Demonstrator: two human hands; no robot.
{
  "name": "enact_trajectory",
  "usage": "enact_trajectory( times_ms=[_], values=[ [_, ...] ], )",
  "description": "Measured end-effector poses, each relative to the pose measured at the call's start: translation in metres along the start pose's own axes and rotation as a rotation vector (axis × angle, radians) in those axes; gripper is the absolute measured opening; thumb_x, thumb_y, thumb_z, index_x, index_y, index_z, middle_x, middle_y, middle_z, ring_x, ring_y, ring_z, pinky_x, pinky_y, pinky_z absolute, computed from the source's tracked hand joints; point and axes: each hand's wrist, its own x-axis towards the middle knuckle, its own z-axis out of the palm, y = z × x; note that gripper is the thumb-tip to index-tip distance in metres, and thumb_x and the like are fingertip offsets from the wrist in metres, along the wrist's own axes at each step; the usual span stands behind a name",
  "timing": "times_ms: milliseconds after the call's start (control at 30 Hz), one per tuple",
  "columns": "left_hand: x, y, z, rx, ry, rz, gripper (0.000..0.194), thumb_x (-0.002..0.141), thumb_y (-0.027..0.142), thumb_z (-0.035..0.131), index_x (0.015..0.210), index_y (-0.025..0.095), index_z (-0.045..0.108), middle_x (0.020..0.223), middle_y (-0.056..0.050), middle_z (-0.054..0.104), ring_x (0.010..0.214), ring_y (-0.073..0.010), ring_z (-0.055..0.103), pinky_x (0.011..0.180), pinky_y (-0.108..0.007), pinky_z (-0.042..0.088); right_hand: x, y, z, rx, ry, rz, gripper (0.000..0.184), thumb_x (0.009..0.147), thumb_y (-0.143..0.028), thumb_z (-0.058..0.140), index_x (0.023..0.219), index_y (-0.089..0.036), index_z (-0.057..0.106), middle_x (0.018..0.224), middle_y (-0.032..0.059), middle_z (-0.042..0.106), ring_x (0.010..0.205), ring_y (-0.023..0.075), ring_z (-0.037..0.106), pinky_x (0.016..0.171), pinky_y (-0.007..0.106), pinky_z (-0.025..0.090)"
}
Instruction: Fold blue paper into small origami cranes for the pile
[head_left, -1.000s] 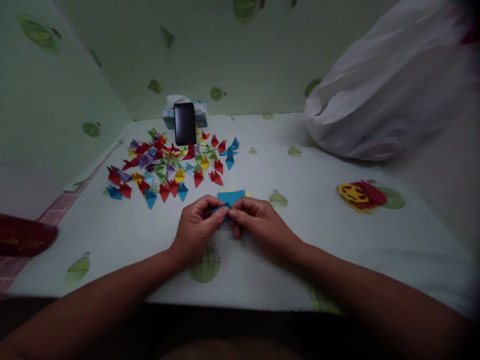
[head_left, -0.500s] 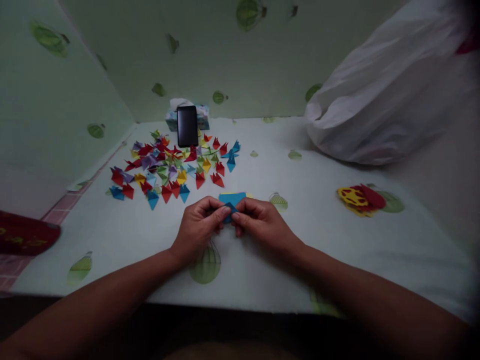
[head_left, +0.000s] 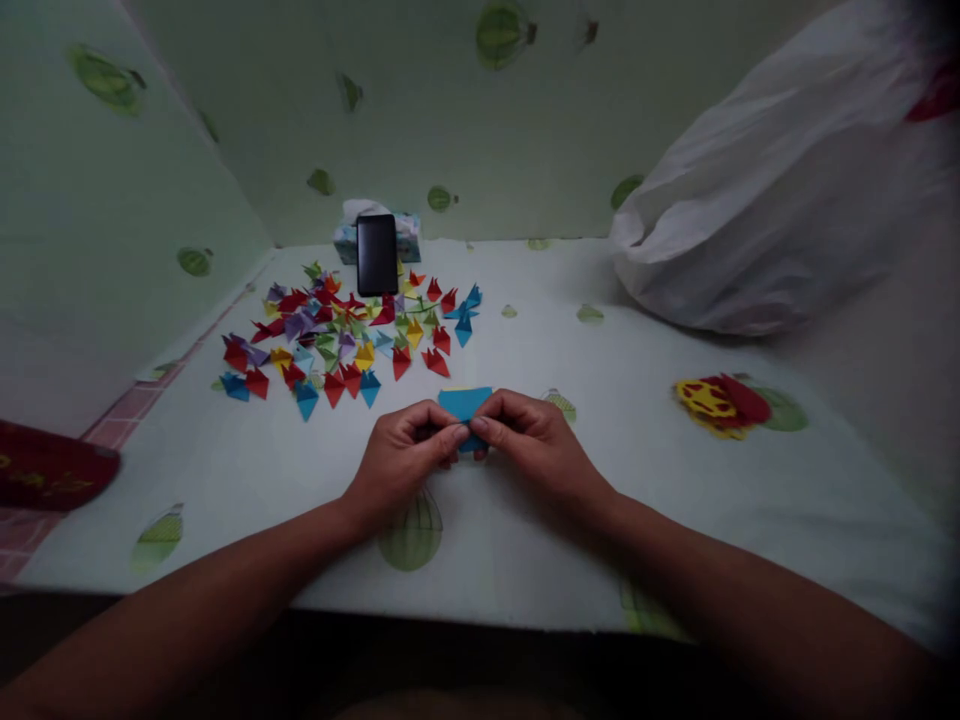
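My left hand point(head_left: 411, 447) and my right hand point(head_left: 536, 445) meet above the middle of the table, thumbs and fingertips pinched together. Between them is a small piece of blue folded paper point(head_left: 473, 442), mostly hidden by the fingers. Just behind the fingertips lies blue square paper point(head_left: 463, 402) on the table, with a thin yellow edge showing beneath it. Farther back and to the left spreads a pile of small folded paper pieces point(head_left: 351, 376) in red, blue, yellow, green and purple, with pointed tips.
A black phone point(head_left: 376, 256) leans on a tissue box point(head_left: 408, 238) behind the folded pieces. A large white plastic bag point(head_left: 720, 220) stands at the back right. Red and yellow cut-out pieces point(head_left: 709, 398) lie at right. A dark red item point(head_left: 56, 467) sits at the left edge.
Both hands stay pinched on the blue paper. The fingertips have shifted slightly and now hide its pointed top, which showed before. The view has moved a little.
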Motion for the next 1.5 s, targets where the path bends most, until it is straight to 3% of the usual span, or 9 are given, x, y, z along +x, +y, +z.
enact_trajectory(
  times_ms=[200, 333, 433, 733, 933, 1200, 1333, 1500],
  values=[
    [0.0003, 0.004, -0.0006, 0.016, 0.037, 0.037, 0.025, 0.086, 0.035, 0.07, 0.071, 0.015, 0.063, 0.063, 0.003, 0.059, 0.056, -0.0082, 0.054, 0.054, -0.02, 0.043, -0.001, -0.0014, 0.0005, -0.034, -0.023, 0.003, 0.02, 0.086, -0.031, 0.065, 0.07, -0.019, 0.058, 0.063, -0.0023, 0.058, 0.059, 0.0122, 0.055, 0.06, 0.027, 0.043],
    [0.0023, 0.001, -0.0008, -0.066, -0.041, -0.059, 0.023, 0.083, 0.037, 0.074, 0.082, 0.016, 0.064, 0.066, 0.003, 0.061, 0.054, -0.0089, 0.054, 0.052, -0.021, 0.043, -0.0014, 0.0009, 0.0002, -0.039, 0.02, -0.005, 0.02, 0.086, -0.031, 0.064, 0.072, -0.019, 0.056, 0.064, -0.003, 0.058, 0.058, 0.0118, 0.054, 0.059, 0.027, 0.041],
    [0.0021, 0.0005, -0.0011, -0.021, -0.108, -0.103, 0.029, 0.081, 0.037, 0.075, 0.07, 0.016, 0.059, 0.056, 0.003, 0.058, 0.052, -0.0088, 0.05, 0.052, -0.021, 0.039, -0.0024, 0.0019, 0.0, -0.068, 0.053, -0.019, 0.021, 0.087, -0.031, 0.064, 0.071, -0.019, 0.056, 0.062, -0.003, 0.058, 0.06, 0.0121, 0.053, 0.061, 0.027, 0.041],
    [0.0011, 0.0029, -0.0002, 0.04, -0.113, -0.097, 0.029, 0.084, 0.038, 0.07, 0.069, 0.017, 0.056, 0.054, 0.004, 0.054, 0.05, -0.0089, 0.047, 0.049, -0.021, 0.034, -0.0021, 0.001, 0.0004, -0.173, 0.053, -0.054, 0.022, 0.087, -0.028, 0.063, 0.069, -0.02, 0.056, 0.061, -0.0027, 0.057, 0.06, 0.0119, 0.051, 0.06, 0.027, 0.039],
    [0.0023, -0.0019, -0.0021, -0.058, -0.05, -0.129, 0.028, 0.085, 0.035, 0.071, 0.07, 0.017, 0.055, 0.056, 0.003, 0.059, 0.05, -0.0083, 0.05, 0.052, -0.021, 0.038, 0.0, 0.0014, 0.0005, -0.059, -0.059, 0.098, 0.034, 0.095, -0.043, 0.055, 0.072, -0.019, 0.057, 0.062, -0.0013, 0.06, 0.055, 0.0113, 0.055, 0.058, 0.027, 0.042],
    [0.0035, -0.0024, -0.0039, -0.078, -0.011, -0.131, 0.025, 0.087, 0.037, 0.07, 0.077, 0.016, 0.061, 0.063, 0.001, 0.065, 0.056, -0.01, 0.058, 0.056, -0.021, 0.044, 0.0011, -0.0002, -0.002, -0.199, -0.012, 0.0, 0.024, 0.091, -0.027, 0.057, 0.069, -0.019, 0.055, 0.06, -0.0024, 0.059, 0.055, 0.011, 0.054, 0.059, 0.027, 0.043],
    [0.0031, -0.0032, -0.002, -0.116, 0.027, -0.119, 0.024, 0.084, 0.034, 0.073, 0.074, 0.016, 0.06, 0.062, 0.001, 0.065, 0.058, -0.01, 0.059, 0.06, -0.022, 0.047, 0.0021, 0.0008, -0.0014, -0.056, -0.03, 0.046, 0.02, 0.089, -0.034, 0.062, 0.078, -0.019, 0.057, 0.067, -0.0022, 0.061, 0.056, 0.0112, 0.056, 0.058, 0.027, 0.044],
    [0.0032, -0.0015, -0.0021, -0.122, 0.06, -0.073, 0.02, 0.081, 0.033, 0.075, 0.083, 0.016, 0.065, 0.068, 0.001, 0.067, 0.062, -0.0112, 0.062, 0.064, -0.023, 0.051, 0.0027, 0.0021, -0.0012, -0.007, -0.066, 0.079, 0.02, 0.087, -0.028, 0.062, 0.071, -0.02, 0.052, 0.065, -0.003, 0.058, 0.057, 0.0108, 0.056, 0.059, 0.026, 0.044]
  ],
)
